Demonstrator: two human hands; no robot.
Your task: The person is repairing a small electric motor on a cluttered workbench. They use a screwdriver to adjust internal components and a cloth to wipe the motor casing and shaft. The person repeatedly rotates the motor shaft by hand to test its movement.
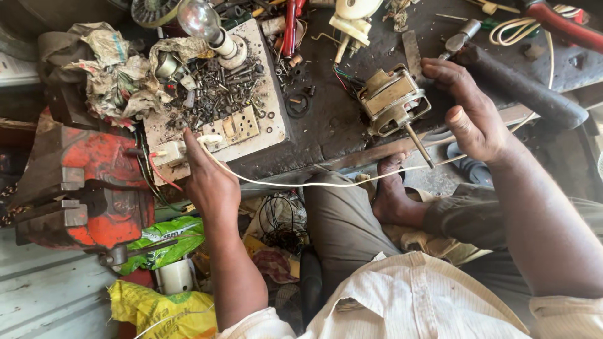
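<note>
At far left on the cluttered bench, left hand [210,179] pinched on a thin, limp white wire [314,184] by the switch board [217,129]; further right, right hand [471,116] loosely open, touching a heavy, rigid fan motor [389,100], likely best gripped by its metal frame.

A white shirt [402,301] with thin pale stripes is worn, and its sleeves are rolled up above the elbows, so both forearms are left bare. Grey-brown trousers [342,220] are seen on the legs. The feet are bare. No rings, watch or gloves are worn on the hands; the left hand [210,182] and the right hand [474,116] are uncovered.
</note>
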